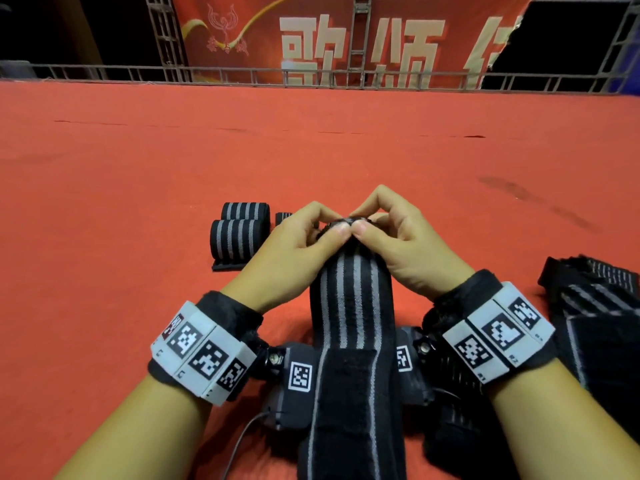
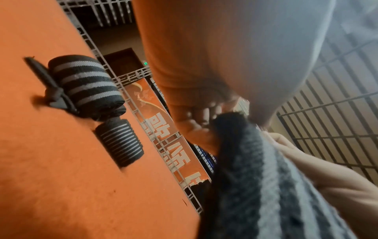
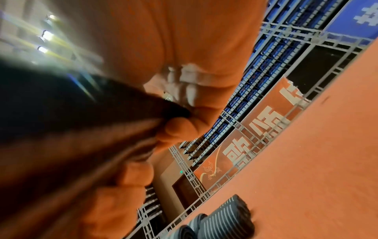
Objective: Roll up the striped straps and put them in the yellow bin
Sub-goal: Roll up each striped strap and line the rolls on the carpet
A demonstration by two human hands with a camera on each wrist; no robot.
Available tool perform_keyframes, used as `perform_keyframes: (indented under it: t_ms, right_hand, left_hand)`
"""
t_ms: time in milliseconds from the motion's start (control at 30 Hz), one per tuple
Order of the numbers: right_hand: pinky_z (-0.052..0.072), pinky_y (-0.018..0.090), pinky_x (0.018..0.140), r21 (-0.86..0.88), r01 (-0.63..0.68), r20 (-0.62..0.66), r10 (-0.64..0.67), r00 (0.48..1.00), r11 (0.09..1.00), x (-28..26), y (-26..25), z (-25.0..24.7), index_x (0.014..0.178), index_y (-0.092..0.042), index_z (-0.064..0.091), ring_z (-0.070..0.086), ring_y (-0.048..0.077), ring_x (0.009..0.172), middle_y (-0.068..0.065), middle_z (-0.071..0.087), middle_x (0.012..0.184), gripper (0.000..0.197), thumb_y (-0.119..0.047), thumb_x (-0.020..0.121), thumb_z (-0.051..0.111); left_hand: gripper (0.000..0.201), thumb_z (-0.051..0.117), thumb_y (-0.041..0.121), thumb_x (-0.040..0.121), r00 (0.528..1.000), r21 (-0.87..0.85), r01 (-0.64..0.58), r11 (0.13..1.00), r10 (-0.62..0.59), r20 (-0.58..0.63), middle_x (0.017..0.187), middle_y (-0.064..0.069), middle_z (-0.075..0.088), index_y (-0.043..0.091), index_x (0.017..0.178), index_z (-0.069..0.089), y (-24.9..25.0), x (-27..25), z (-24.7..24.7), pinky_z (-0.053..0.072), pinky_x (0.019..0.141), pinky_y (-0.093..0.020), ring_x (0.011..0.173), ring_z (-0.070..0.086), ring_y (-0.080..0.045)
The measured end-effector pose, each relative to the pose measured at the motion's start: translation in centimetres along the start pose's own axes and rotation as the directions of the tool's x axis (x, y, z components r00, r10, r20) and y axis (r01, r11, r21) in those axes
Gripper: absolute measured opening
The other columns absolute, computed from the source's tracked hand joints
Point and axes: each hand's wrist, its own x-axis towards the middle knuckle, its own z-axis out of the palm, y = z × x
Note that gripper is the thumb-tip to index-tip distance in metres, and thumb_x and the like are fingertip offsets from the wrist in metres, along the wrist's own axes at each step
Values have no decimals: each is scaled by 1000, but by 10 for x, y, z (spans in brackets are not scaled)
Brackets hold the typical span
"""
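Red carpet covers the surface below a red banner. Both hands, left hand and right hand, pinch the far end of a striped strap (black with grey lines) with curled fingers. Rolled straps lie just left; loose straps lie right.

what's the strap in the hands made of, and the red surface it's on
The strap, pinched at its far end by the left hand and right hand, looks like woven elastic fabric: ribbed knit texture, black with grey stripes, matte. A fuzzy black patch near its close end may be hook-and-loop. The red surface looks like thin felt-like carpet: flat, matte, faintly scuffed.
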Motion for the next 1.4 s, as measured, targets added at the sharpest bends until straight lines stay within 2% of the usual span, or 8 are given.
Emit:
perform_keyframes:
  t_ms: [133, 300, 467, 733, 933, 1067, 1200, 1400]
  right_hand:
    - [41, 35, 61, -146, 99, -7, -101, 995, 984, -2, -3, 3, 91, -8, 48, 47, 17, 65, 25, 55, 76, 15, -22, 88, 55]
    - [45, 34, 66, -210, 117, 3, -118, 993, 971, -3, -4, 1, 93, -12, 48, 52, 14, 72, 14, 59, 82, 15, -20, 86, 57]
    - [45, 18, 52, 32, -89, 10, 88, 996, 996, -2, 1, -4, 102, -8, 51, 57, 5, 60, -1, 60, 72, 20, -21, 92, 62]
    - [50, 49, 66, -150, 95, 4, -96, 995, 984, -3, -1, 3, 96, -9, 48, 58, 35, 72, 20, 60, 82, 22, -24, 86, 62]
    - [51, 48, 67, -212, 101, 7, -102, 995, 972, -4, -3, 0, 94, -18, 48, 59, 32, 76, 12, 61, 81, 19, -23, 84, 63]
    - [54, 46, 68, -96, -15, 36, 18, 999, 995, -4, 0, -2, 102, -21, 49, 62, 22, 76, 17, 61, 89, 30, -22, 79, 67]
    - [50, 27, 57, 46, -119, 16, 118, 993, 992, -2, 3, -6, 105, -17, 55, 61, 11, 69, 5, 62, 84, 24, -26, 85, 63]
    - [49, 48, 72, -78, 123, -25, -126, 992, 989, -1, -4, -3, 91, -9, 51, 52, 20, 77, 18, 58, 85, 10, -13, 85, 58]
  left_hand:
    - [14, 54, 21, 100, 997, -172, 72, 982, -73, 4, 87, 2, 69, 10, 99, 63, 1, 3, -4, 53, 75, -25, 82, 64, -7]
    - [11, 59, 20, 96, 1000, -147, 25, 989, -27, -11, 95, -14, 70, 17, 107, 62, 0, 2, -5, 54, 84, -46, 87, 67, -22]
    - [15, 58, 28, 92, 998, -48, -51, 998, 49, -27, 97, -5, 71, 24, 106, 60, 3, 0, -5, 54, 86, -54, 92, 69, -27]
    - [19, 64, 25, 93, 996, -127, 92, 988, -91, 13, 95, -5, 71, 13, 107, 64, 1, 1, -6, 57, 80, -33, 86, 69, -16]
    - [17, 65, 18, 93, 997, -179, 72, 981, -72, 8, 93, -2, 69, 10, 108, 64, -2, 2, -6, 54, 76, -23, 86, 66, -8]
    - [20, 66, 28, 89, 1000, -70, -19, 997, 19, -12, 95, -2, 71, 18, 106, 64, -3, 2, -6, 56, 84, -40, 93, 68, -19]
    - [20, 66, 29, 88, 998, -22, -68, 997, 67, -20, 100, 0, 71, 21, 106, 63, -5, 2, -3, 54, 89, -48, 98, 68, -20]
    - [38, 69, 36, 80, 988, -348, 148, 926, -150, 21, 97, -2, 72, 9, 107, 66, -1, 3, -3, 54, 84, -32, 94, 69, -15]
